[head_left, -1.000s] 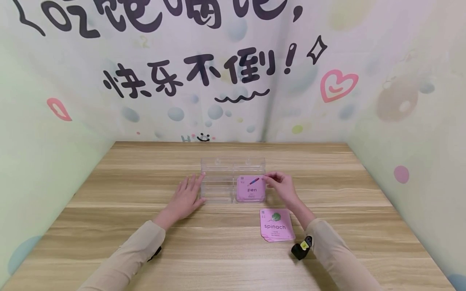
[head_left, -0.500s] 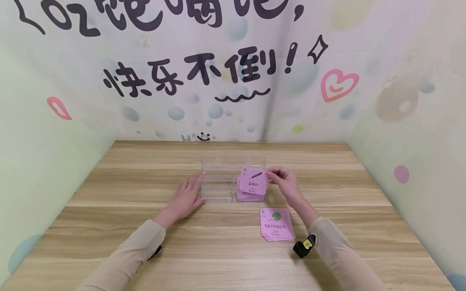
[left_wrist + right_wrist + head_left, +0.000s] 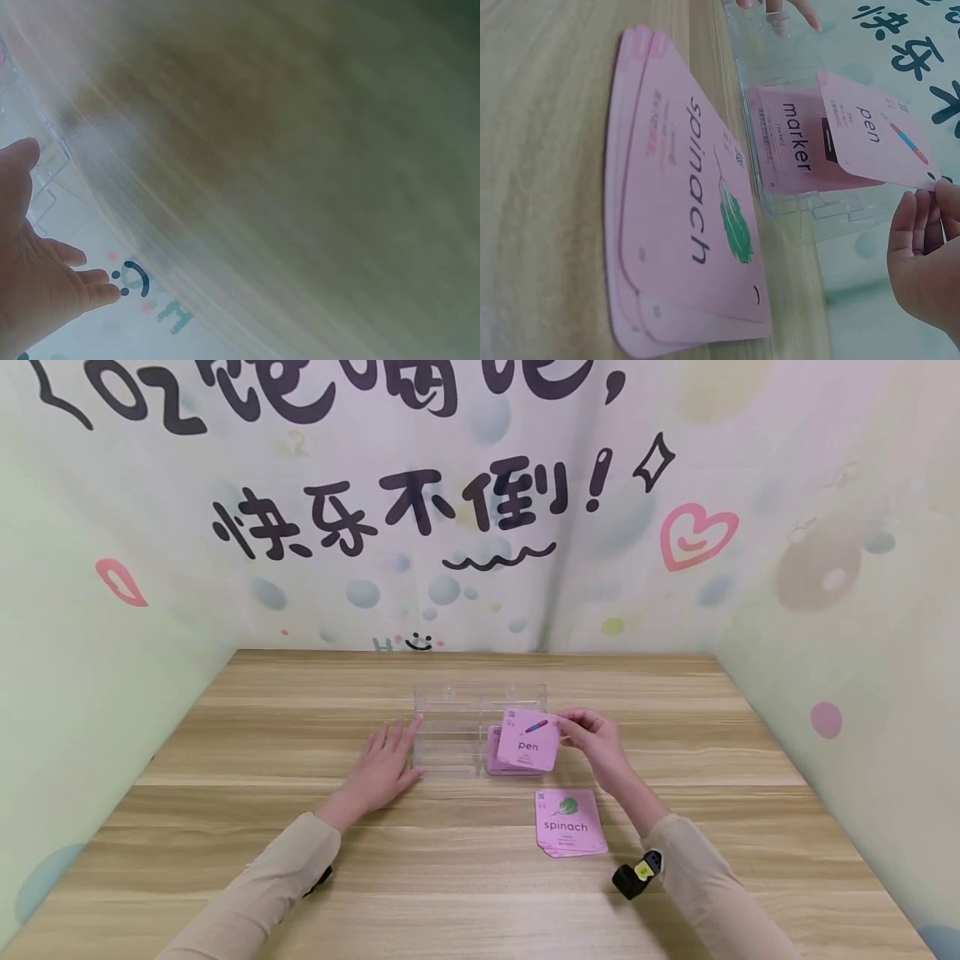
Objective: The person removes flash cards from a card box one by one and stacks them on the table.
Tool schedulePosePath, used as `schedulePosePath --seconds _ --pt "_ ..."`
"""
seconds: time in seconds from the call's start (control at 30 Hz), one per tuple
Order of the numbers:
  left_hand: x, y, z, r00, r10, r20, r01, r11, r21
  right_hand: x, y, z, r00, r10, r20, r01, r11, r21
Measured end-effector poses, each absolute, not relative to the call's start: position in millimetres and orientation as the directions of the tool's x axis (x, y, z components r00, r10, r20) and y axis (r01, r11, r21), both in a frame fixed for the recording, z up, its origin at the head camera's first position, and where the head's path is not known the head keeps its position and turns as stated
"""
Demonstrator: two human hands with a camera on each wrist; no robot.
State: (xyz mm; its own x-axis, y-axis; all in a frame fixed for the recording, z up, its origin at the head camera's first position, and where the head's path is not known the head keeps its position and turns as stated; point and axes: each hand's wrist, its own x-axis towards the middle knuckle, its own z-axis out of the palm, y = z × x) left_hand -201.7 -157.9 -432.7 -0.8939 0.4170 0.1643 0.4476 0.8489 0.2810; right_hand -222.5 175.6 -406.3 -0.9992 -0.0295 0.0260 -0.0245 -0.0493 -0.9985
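My right hand pinches the pink "pen" flash card by its right edge, tilted above the right compartment of a clear plastic holder. In the right wrist view a "marker" flash card lies in that compartment, partly covered by the pen card. My left hand rests with fingers spread against the holder's left side, nothing in its grasp. Before the holder, on the table, lies a slightly fanned stack of pink cards topped by the "spinach" card.
Bare slots show in the holder's left half. The wooden table runs back to a printed wall cloth, with pale walls at both sides. A black wrist camera hangs by the right sleeve.
The pen card has come up out of the right compartment and shifted slightly right with my right hand, baring the marker card beneath. My left hand has stayed put.
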Motion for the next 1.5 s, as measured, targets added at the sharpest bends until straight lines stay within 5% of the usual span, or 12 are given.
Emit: schedulePosePath --seconds 1.5 --pt "-203 -158 -435 -0.895 0.416 0.160 0.445 0.852 0.277 -189 212 -421 -0.968 -0.188 -0.168 0.149 0.114 -0.982"
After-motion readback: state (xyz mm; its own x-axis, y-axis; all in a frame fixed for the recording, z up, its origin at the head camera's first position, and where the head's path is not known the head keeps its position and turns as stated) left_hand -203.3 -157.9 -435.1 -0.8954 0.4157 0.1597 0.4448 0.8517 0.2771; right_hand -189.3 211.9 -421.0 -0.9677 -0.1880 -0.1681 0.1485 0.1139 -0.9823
